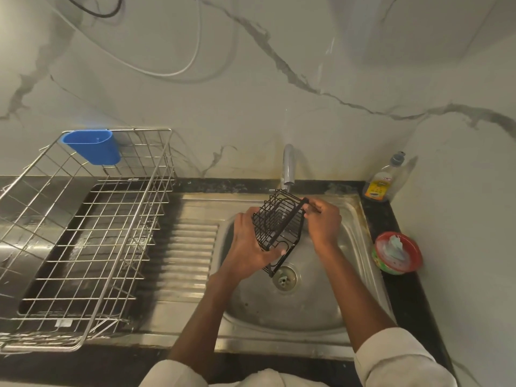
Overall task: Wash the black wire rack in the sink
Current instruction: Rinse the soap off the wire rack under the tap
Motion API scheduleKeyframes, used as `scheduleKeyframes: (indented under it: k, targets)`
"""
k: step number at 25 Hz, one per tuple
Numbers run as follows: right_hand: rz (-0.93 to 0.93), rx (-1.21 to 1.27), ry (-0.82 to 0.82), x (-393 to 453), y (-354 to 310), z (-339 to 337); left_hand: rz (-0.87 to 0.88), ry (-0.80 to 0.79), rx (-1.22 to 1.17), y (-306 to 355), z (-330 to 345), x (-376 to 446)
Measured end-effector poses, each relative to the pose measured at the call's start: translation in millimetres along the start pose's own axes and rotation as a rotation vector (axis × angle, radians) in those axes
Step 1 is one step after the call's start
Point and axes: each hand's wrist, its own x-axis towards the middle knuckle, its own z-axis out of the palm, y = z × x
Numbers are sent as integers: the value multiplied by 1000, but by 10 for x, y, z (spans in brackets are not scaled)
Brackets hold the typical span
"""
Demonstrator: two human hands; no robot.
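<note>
Head view: at centre frame the black wire rack [279,227] hangs tilted over the sink [360,247], its upper end just under the faucet [288,167] and its lower end above the drain [285,277]. Its long axis runs from upper right to lower left. The left hand [251,247] grips the rack's lower left side, fingers curled beneath. The right hand [324,219] pinches the top right corner. Both hands touch it, so turning it under the spout looks like the next step. I cannot tell whether water is running.

Both hands — left hand [251,244], right hand [324,219] — grip the black wire rack [279,222] over the sink [360,219].
</note>
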Motion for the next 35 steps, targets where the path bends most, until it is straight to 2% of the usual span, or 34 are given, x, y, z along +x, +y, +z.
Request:
scheduleKeyframes:
  k: [3,12,22,35]
  targets:
    - [28,-2,-31,71,22,41,-19,-36,-25,5,-21,2]
    - [11,-25,-181,223,-145,313,-105,110,10,-90,-94,-20]
    - [10,-59,-117,338,-164,277,-129,144,48,34,-45,12]
    - [-15,-136,-62,394,-78,74,-115,144,-15,117,212,-11]
